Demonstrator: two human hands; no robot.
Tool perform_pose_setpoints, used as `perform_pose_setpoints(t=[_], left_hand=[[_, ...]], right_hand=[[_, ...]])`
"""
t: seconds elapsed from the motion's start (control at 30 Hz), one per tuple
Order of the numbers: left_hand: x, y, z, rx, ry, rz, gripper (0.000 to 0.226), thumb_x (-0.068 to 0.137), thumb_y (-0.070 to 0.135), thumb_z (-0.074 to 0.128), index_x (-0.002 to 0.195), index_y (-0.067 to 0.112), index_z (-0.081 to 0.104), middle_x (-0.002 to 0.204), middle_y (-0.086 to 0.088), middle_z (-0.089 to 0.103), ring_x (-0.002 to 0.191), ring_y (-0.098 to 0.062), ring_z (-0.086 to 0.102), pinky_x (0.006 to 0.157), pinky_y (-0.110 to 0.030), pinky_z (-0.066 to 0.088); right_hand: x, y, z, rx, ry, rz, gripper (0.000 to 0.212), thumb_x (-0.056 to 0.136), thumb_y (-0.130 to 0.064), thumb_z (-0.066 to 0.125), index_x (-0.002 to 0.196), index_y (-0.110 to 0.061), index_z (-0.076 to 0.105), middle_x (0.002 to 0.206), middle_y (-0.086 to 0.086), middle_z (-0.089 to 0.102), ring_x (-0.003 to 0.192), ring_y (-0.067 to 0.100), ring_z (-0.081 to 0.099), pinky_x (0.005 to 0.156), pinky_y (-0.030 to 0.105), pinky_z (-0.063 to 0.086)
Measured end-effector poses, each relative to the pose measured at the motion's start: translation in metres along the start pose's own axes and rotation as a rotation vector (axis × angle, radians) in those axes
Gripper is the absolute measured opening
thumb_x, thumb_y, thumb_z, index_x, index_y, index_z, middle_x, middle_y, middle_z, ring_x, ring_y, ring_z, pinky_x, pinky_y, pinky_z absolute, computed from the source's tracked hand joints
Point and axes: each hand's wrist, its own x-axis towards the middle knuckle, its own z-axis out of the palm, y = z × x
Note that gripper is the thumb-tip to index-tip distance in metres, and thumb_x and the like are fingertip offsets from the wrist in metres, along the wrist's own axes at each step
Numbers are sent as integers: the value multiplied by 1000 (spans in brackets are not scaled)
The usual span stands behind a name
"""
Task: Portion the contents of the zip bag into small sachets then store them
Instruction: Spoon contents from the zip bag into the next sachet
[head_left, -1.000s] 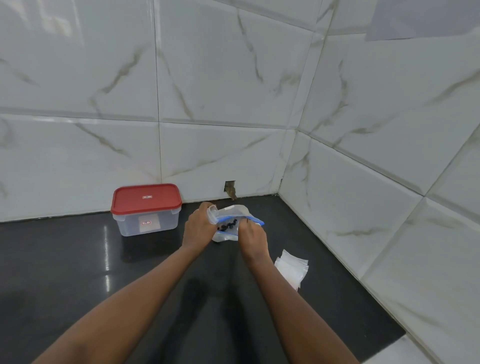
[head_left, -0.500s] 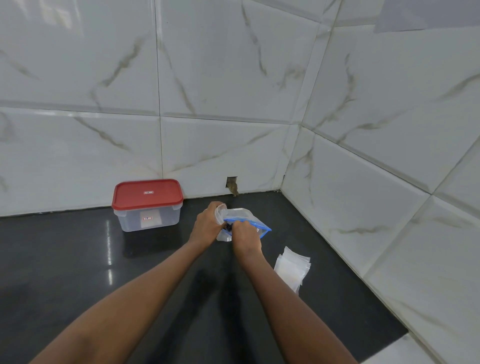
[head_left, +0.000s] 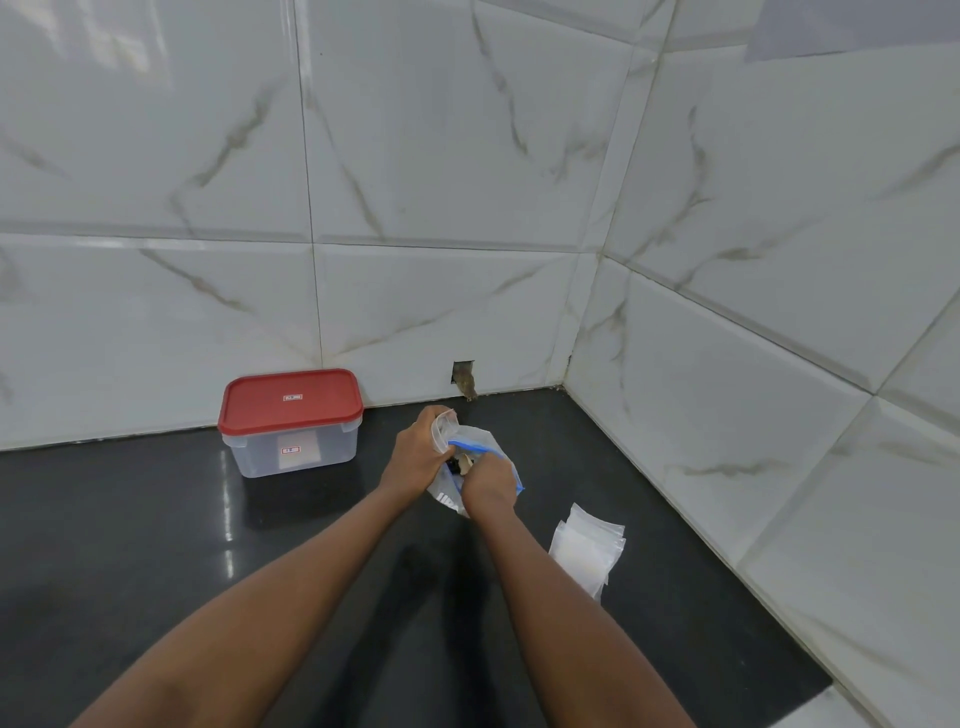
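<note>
White marbled tiles (head_left: 441, 156) are covering the back and right walls, meeting in a corner. The black worktop (head_left: 130, 545) is running beneath them, catching light on its left side. A clear box (head_left: 293, 452) with a red lid (head_left: 291, 400) is sitting against the back wall, its long side lying along the wall, left of the hands and well apart from them.

The bag (head_left: 480, 435) is being held near the corner, between the box and the stack (head_left: 584, 551), low over the worktop; whether it is touching the surface cannot be told. Its blue zip (head_left: 470, 446) is slanting from upper left down to lower right. Its mouth is facing up, and its printed end is pointing down toward the person. The stack of empty sachets is lying flat just right of the right forearm.

The left hand (head_left: 418, 452) is gripping a sachet (head_left: 444, 423) at the bag's upper left edge, the sachet standing roughly upright. The right hand (head_left: 488, 483) is curling its fingers down into the bag's mouth; what they are pinching cannot be told. Dark bits (head_left: 457, 464) are showing inside the bag between the two hands.
</note>
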Motion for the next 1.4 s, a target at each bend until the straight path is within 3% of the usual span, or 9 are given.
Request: perform_pose_setpoints(t=[0.2,0.37,0.57,0.67,0.83,1.1,1.23,1.4], left_hand=[[4,-7,-8,26,4,-17,45,84,10,65,125,14,48,120,-9,59,101,-17,56,85,-24,44],[3,-14,-14,41,-9,-15,45,83,10,65,124,15,48,119,-6,59,99,-14,54,86,-24,43],[1,-12,-15,78,-64,52,44,82,11,67,123,14,50,117,-4,59,103,-17,57,89,-24,43],[-1,-13,-12,133,-85,69,43,83,15,67,123,14,50,119,-6,59,107,-19,57,96,-32,47],[1,-9,-4,156,6,24,41,82,13,67,120,15,51,114,-7,61,101,-20,58,87,-27,47],[5,1,4,163,82,-71,42,82,11,66,120,12,50,113,-12,62,99,-22,58,79,-27,44],[6,7,6,197,96,-87,42,83,11,65,121,11,48,113,-13,62,98,-25,59,82,-33,48],[5,14,8,219,94,-102,39,83,12,62,119,13,48,108,-12,62,93,-25,59,83,-41,51]], right_hand=[[-5,-10,8,235,-20,96,30,100,-14,37,117,-6,60,121,8,61,110,20,59,75,22,38],[-9,-18,13,462,-85,198,35,101,-16,31,118,-4,59,122,12,60,113,26,57,96,32,46],[-14,-27,20,623,-136,296,17,95,-20,46,97,-10,60,117,10,61,110,27,58,97,38,49],[-13,-28,20,717,-126,372,25,94,-20,49,115,-9,59,122,12,60,111,27,57,100,37,47],[-14,-25,8,652,-52,342,30,98,-19,45,122,-7,58,124,9,59,115,23,56,94,27,45],[-16,-24,-4,684,-2,324,28,90,-7,57,117,-1,60,117,13,64,107,28,63,91,37,54],[-23,-21,-13,678,82,321,30,96,-8,44,123,-3,55,117,13,63,105,25,64,85,31,54],[-32,-18,-28,629,136,294,32,98,-10,41,127,-3,49,122,12,59,110,23,60,84,26,50]])
